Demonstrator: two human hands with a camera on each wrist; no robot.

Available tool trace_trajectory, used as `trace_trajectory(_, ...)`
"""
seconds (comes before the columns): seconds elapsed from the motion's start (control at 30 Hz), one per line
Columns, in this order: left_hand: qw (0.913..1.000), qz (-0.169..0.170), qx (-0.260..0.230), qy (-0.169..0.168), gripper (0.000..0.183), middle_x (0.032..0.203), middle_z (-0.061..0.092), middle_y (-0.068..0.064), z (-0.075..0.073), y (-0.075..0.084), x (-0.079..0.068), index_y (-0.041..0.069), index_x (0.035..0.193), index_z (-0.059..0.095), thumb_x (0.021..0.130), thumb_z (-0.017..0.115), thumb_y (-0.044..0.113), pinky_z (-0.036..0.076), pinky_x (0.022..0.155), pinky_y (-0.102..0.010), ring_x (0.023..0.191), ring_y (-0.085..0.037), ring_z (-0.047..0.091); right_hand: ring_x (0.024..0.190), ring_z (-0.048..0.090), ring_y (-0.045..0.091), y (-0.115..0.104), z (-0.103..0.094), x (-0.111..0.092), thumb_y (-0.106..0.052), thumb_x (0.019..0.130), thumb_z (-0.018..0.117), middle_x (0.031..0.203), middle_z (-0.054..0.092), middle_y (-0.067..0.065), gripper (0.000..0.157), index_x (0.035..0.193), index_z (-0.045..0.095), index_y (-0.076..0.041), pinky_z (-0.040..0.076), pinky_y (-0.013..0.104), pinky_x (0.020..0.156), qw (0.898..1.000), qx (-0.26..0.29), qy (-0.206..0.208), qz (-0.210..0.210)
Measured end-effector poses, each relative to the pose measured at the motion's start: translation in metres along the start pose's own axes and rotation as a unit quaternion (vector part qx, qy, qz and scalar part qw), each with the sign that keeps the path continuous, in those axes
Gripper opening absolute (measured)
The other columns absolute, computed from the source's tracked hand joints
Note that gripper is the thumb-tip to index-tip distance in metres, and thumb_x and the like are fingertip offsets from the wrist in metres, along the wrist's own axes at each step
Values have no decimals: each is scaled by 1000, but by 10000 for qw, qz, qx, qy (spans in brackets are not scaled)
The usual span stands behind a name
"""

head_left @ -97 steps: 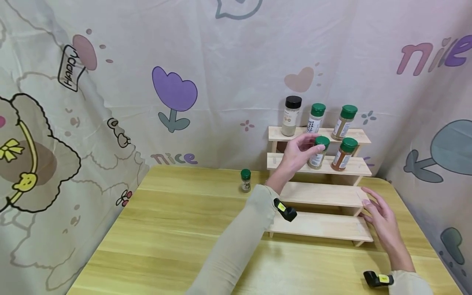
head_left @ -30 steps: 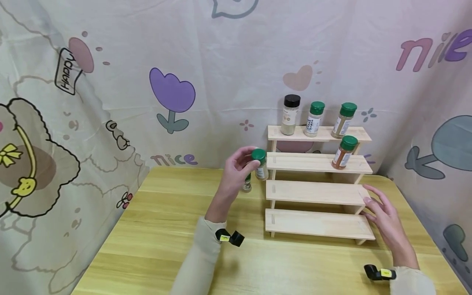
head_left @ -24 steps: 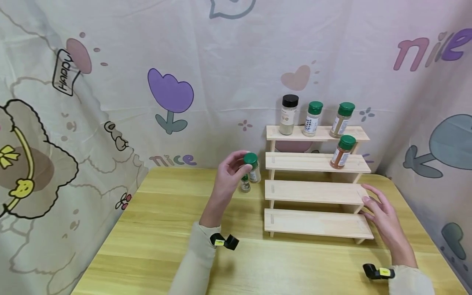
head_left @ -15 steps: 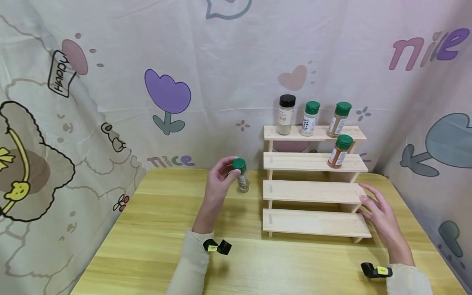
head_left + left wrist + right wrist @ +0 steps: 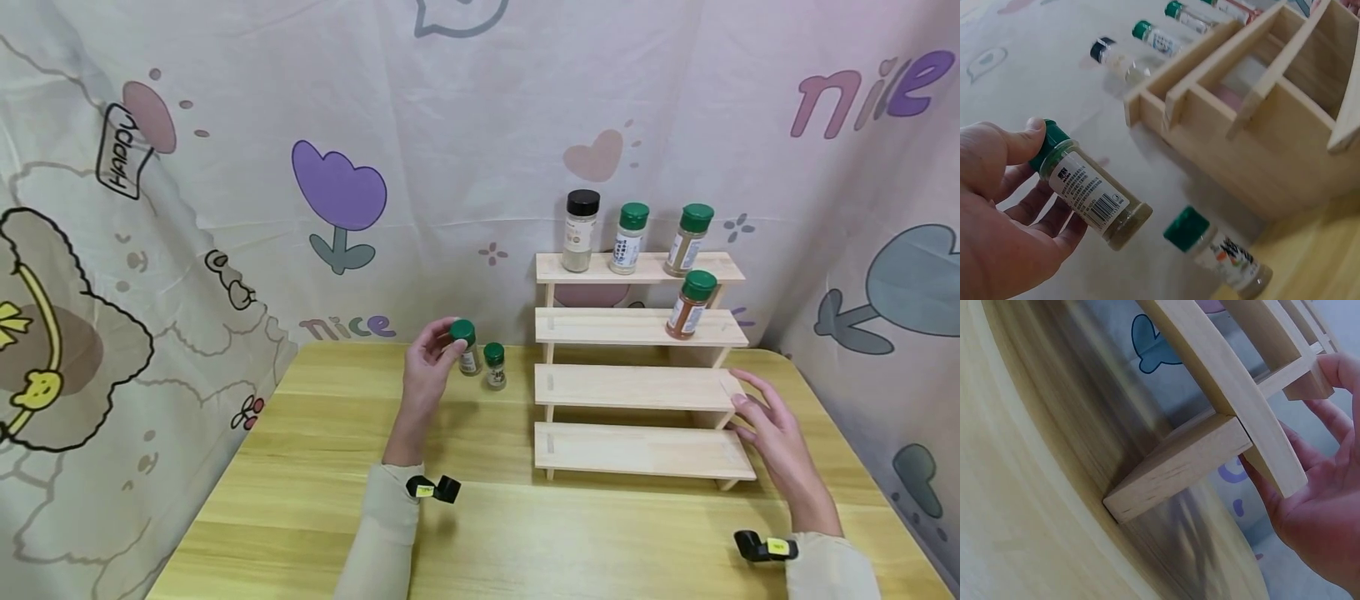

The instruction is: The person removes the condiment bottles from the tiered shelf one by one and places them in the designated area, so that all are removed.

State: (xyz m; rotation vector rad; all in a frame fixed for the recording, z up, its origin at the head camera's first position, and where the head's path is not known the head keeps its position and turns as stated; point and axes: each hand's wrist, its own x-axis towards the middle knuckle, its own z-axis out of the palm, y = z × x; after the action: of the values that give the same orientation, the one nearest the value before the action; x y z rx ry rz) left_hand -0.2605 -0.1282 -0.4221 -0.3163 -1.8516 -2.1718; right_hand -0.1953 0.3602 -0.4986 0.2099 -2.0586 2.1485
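My left hand (image 5: 429,367) pinches the green lid of a spice jar (image 5: 1088,190) between thumb and fingers, at the back left of the wooden table. Just right of it stands a smaller green-lidded spice jar (image 5: 495,375). My right hand (image 5: 776,442) grips the right end of the four-tier wooden display rack (image 5: 637,387), its thumb on the second tier from the bottom. On the top tier are a black-lidded jar (image 5: 580,237) and two green-lidded jars (image 5: 627,246) (image 5: 684,250). One green-lidded jar with reddish contents (image 5: 687,315) occupies the right of the tier below.
The wooden table (image 5: 315,475) runs up to a printed cloth backdrop (image 5: 450,167) behind and on both sides. Both lower tiers of the rack carry no jars. A small black camera (image 5: 435,489) is strapped at the left wrist, another (image 5: 763,547) at the right.
My left hand has lifted the green-lidded spice jar off the rack's second tier from the top and carried it left, past the smaller jar. The right hand keeps its place on the rack.
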Motion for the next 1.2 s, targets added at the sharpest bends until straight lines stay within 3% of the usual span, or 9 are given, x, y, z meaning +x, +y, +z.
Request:
trace_trajectory(0.83, 9968, -523, 356, 497, 36, 134, 58, -23, -25, -67, 11, -6, 133, 59, 97, 66, -3, 50, 100, -22, 123, -32, 58, 110, 60, -2, 1, 0, 0, -11, 109, 48, 128, 54, -9, 49, 157, 39, -13, 54, 15, 83, 10000, 7, 38, -2)
trace_trajectory(1.2, 9955, -657, 342, 596, 35, 135, 57, -25, -32, -87, 13, -7, 134, 59, 99, 63, -4, 49, 101, -21, 123, -31, 58, 111, 60, -1, 0, 1, -1, -11, 109, 47, 128, 54, -9, 48, 157, 39, -13, 54, 15, 84, 10000, -11, 28, -40)
